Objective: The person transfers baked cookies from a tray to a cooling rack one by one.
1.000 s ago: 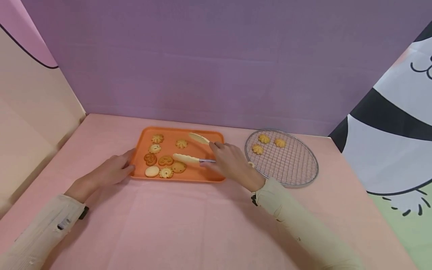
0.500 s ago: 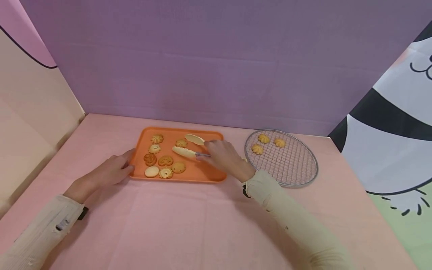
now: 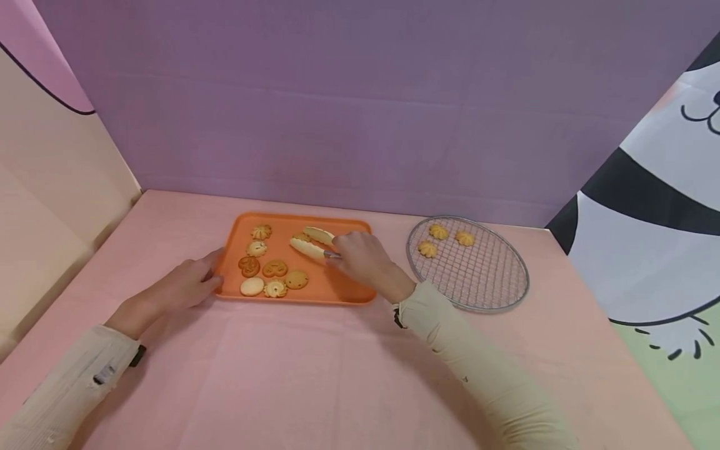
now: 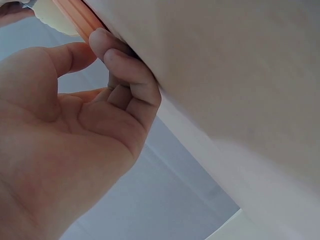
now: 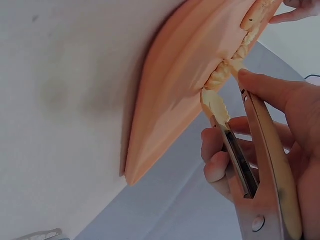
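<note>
An orange tray (image 3: 337,289) holds several biscuits (image 3: 274,269) on its left half. My right hand (image 3: 353,255) grips metal tongs (image 3: 312,244) with cream tips. The tips stand close on either side of a swirl biscuit (image 3: 302,237) at the tray's far middle. The right wrist view shows the tongs (image 5: 250,165) in my fingers, one cream tip against that biscuit (image 5: 221,77). My left hand (image 3: 191,280) lies on the table, its fingers (image 4: 117,55) bent and touching the tray's left rim (image 4: 75,15).
A round wire rack (image 3: 484,284) lies right of the tray with three swirl biscuits (image 3: 439,232) at its far left. A pink cloth (image 3: 315,375) covers the table. A purple wall stands behind, and printed panels stand at both sides.
My right hand moved left and farther over the tray with the tongs. The tips came closer together around the swirl biscuit. The left hand stayed put.
</note>
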The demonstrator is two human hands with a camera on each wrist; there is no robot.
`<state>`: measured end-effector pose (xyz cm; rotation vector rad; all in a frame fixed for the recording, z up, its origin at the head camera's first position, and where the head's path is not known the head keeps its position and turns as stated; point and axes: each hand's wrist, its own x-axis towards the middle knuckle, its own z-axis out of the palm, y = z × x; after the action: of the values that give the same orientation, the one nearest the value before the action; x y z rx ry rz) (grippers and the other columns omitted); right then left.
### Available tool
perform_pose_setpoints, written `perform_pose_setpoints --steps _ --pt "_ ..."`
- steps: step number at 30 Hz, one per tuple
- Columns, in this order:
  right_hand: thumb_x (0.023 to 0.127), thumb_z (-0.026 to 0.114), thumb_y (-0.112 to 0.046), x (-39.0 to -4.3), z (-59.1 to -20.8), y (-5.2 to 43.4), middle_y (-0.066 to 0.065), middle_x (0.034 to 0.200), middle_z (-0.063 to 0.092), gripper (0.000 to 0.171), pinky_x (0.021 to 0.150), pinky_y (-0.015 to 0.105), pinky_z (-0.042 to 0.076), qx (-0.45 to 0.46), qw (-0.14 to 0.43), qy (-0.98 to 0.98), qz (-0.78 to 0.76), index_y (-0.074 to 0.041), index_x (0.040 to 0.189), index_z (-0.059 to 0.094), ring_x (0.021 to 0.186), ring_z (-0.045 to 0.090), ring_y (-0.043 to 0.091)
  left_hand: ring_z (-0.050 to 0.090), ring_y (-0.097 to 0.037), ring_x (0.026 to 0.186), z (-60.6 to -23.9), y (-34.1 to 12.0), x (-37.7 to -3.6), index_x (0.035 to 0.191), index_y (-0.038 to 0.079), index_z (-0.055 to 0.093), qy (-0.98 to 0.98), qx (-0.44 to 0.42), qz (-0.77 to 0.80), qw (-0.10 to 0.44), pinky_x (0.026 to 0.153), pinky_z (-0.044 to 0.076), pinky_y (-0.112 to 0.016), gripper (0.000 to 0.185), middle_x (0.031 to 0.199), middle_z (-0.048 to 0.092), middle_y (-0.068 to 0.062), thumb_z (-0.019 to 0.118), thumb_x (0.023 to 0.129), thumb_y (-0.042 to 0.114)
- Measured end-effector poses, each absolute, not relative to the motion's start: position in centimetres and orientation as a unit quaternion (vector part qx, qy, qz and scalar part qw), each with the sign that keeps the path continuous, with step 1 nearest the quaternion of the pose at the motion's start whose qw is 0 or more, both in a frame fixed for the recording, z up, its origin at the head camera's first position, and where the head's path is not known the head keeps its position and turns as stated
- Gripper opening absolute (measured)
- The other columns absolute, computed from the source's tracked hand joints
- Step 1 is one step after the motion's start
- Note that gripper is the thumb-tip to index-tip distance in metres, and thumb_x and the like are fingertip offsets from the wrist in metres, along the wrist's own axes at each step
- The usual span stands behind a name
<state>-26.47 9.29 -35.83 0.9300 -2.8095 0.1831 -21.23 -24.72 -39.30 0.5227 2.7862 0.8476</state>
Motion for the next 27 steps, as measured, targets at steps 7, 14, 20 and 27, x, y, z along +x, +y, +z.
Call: perform_pose_setpoints --steps 7,14,20,27 --pt "0.088 0.077 -0.029 -26.62 -35.63 9.56 -0.006 0.056 0.039 0.028 0.044 0.025 0.031 0.317 0.096 -0.942 0.056 -0.012 0.071 0.063 0.052 0.036 0.009 0.048 -0.015 0.057 -39.12 -24.72 -21.36 0.152 -0.012 0.018 0.937 0.174 0.288 0.095 0.053 0.040 -0.029 0.066 0.069 0.050 -0.003 0.051 0.101 0.013" --pt "0.089 0.076 -0.027 -26.51 -35.62 9.65 -0.006 0.055 0.042 0.025 0.044 0.024 0.033 0.321 0.118 -0.939 0.039 -0.011 0.072 0.066 0.051 0.038 0.008 0.048 -0.015 0.060 -39.13 -24.55 -21.56 0.152 -0.013 0.019 0.939 0.179 0.282 0.086 0.057 0.041 -0.030 0.066 0.071 0.049 -0.003 0.052 0.101 0.012" --pt "0.088 0.075 -0.026 -26.48 -35.67 9.26 -0.005 0.058 0.048 0.025 0.045 0.026 0.036 0.306 0.114 -0.945 0.030 -0.011 0.071 0.065 0.052 0.043 0.010 0.049 -0.016 0.061 -39.32 -24.67 -21.65 0.152 -0.013 0.020 0.942 0.169 0.277 0.088 0.056 0.041 -0.030 0.065 0.072 0.050 -0.004 0.052 0.100 0.012" --pt "0.089 0.076 -0.030 -26.23 -35.83 9.49 -0.005 0.058 0.048 0.024 0.046 0.025 0.037 0.302 0.099 -0.948 0.038 -0.011 0.076 0.069 0.053 0.044 0.009 0.049 -0.015 0.064 -39.70 -24.58 -21.54 0.151 -0.015 0.019 0.943 0.174 0.271 0.086 0.064 0.041 -0.032 0.066 0.072 0.050 -0.004 0.052 0.101 0.012"
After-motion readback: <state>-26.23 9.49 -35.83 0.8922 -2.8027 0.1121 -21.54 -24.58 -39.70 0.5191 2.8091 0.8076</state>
